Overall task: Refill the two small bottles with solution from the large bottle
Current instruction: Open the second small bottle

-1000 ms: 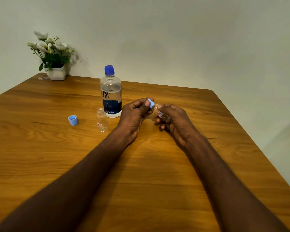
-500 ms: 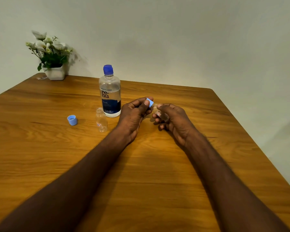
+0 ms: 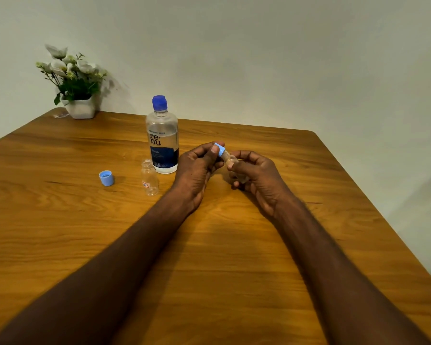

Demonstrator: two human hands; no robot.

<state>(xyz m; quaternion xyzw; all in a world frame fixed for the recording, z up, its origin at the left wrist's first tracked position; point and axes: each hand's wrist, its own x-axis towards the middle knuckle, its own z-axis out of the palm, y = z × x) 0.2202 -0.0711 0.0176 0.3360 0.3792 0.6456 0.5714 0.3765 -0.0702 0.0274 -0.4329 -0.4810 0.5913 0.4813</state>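
The large clear solution bottle (image 3: 162, 143) with a blue cap and dark blue label stands upright mid-table. In front of it an open small clear bottle (image 3: 149, 177) stands upright, its light blue cap (image 3: 106, 178) lying to the left. My right hand (image 3: 256, 178) grips a second small clear bottle (image 3: 230, 160), tilted toward the left. My left hand (image 3: 197, 168) pinches that bottle's light blue cap (image 3: 219, 149) at the neck with thumb and fingers. Most of the held bottle is hidden by my fingers.
A white pot of white flowers (image 3: 79, 105) sits at the table's far left corner by the wall. The wooden table (image 3: 60, 232) ends at a rounded far right corner; its right edge runs diagonally down the frame.
My hands stay together on the small bottle and cap; the left thumb has shifted slightly on the cap. Nothing else on the table has moved.
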